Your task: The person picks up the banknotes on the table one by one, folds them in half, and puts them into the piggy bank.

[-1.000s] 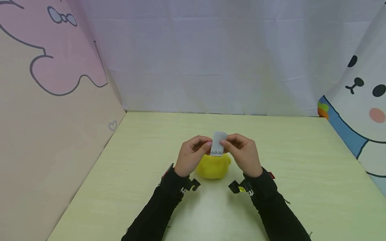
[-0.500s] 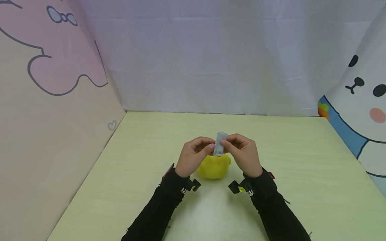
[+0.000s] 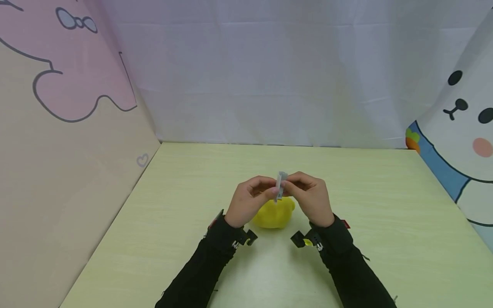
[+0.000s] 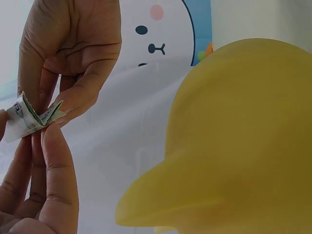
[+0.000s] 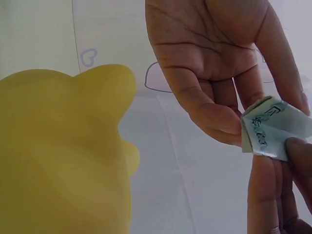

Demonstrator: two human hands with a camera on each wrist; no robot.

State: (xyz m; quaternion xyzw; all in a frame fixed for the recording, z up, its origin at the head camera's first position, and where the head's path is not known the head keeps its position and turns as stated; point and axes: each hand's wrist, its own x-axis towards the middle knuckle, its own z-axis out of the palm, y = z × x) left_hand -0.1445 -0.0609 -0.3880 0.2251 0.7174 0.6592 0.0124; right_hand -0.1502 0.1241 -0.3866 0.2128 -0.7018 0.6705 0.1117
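A small folded banknote [image 3: 280, 186], pale green with printed characters, is held up in the middle of the head view. My left hand [image 3: 250, 199] pinches its left side between thumb and fingers. From the other side my right hand [image 3: 311, 197] grips it the same way. The fold opens in a V in the left wrist view, where green inner faces of the banknote [image 4: 36, 119] show. Below and just nearer than the hands stands a smooth yellow figure [image 3: 274, 215] with rounded bumps; its top is partly hidden by the left hand.
The pale yellow-green table [image 3: 192, 179] spreads around the hands. A white cloth [image 3: 250, 85] hangs behind it, with a pink cartoon panel [image 3: 84, 77] on the left and a white cartoon bear panel [image 3: 466, 137] on the right. Small cameras sit on both wrists.
The banknote has gone from a flat, wide face to a narrow folded shape seen nearly edge-on. My left hand has shifted slightly right, closer to the right hand. The yellow figure has not moved.
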